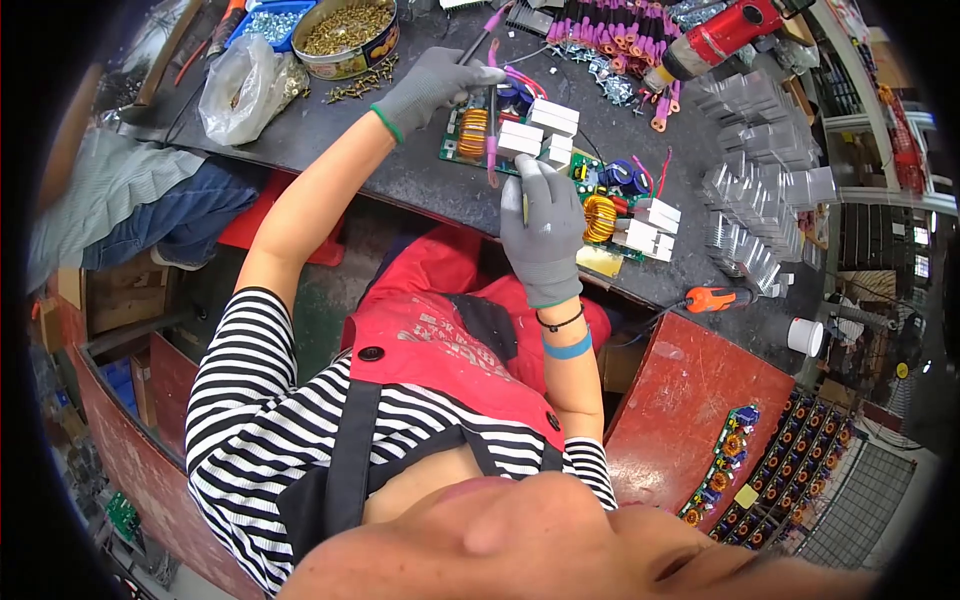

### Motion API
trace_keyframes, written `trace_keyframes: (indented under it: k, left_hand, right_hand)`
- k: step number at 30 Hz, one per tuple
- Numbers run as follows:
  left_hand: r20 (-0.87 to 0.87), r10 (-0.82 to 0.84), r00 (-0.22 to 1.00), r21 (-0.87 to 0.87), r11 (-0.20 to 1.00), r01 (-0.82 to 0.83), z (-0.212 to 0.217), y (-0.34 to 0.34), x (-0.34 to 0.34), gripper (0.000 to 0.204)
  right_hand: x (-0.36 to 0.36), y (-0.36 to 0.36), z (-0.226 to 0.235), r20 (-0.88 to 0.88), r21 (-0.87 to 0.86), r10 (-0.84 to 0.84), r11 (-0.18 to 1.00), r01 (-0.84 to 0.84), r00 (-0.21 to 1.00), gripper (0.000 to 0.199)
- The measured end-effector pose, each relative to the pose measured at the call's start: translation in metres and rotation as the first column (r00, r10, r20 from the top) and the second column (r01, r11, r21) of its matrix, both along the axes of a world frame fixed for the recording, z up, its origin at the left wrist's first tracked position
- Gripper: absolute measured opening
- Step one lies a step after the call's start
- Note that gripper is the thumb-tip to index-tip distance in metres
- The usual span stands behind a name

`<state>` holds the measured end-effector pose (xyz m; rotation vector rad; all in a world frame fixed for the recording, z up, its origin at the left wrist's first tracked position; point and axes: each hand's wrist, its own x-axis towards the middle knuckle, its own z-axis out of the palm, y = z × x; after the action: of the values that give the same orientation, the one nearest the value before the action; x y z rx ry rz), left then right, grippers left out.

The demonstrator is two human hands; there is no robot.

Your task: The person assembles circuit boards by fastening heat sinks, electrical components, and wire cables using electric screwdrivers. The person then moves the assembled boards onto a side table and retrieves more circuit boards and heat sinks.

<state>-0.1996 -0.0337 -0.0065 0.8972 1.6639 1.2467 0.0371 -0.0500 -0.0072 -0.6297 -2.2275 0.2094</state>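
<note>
Our green circuit board with copper-wound coil and white blocks [519, 138] lies on the dark bench [420, 176]; it looks stiff but fragile, best held by its edges. A slim pink-and-black lead [491, 147], probably light, crosses it. Our grey-gloved left hand [428, 88] reaches over, gripping a slanting dark-and-pink lead [483, 38]; our grey-gloved right hand [545, 215] curls at the near edge, grip unclear.

Grn PCB [448, 150] lies flat w/ coil [473, 132], wht blocks [553, 117], pink-ended blk cable [492, 118] over it.
</note>
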Motion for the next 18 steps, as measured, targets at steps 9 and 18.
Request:
trace_keyframes:
  k: [9, 18]
  left_hand:
    - [0.322, -0.29, 0.901, 0.134, 0.956, 0.26, 0.046, -0.048, 0.004, 0.018]
    - [-0.128, -0.349, 0.928, 0.311, 0.875, 0.372, 0.037, -0.123, 0.022, 0.051]
  right_hand:
    - [0.002, 0.0, 0.015, -0.039, 0.218, 0.172, 0.963, -0.16, 0.984, 0.037]
    - [0.026, -0.041, 0.014, 0.246, 0.249, 0.03, 0.964, -0.093, 0.969, 0.03]
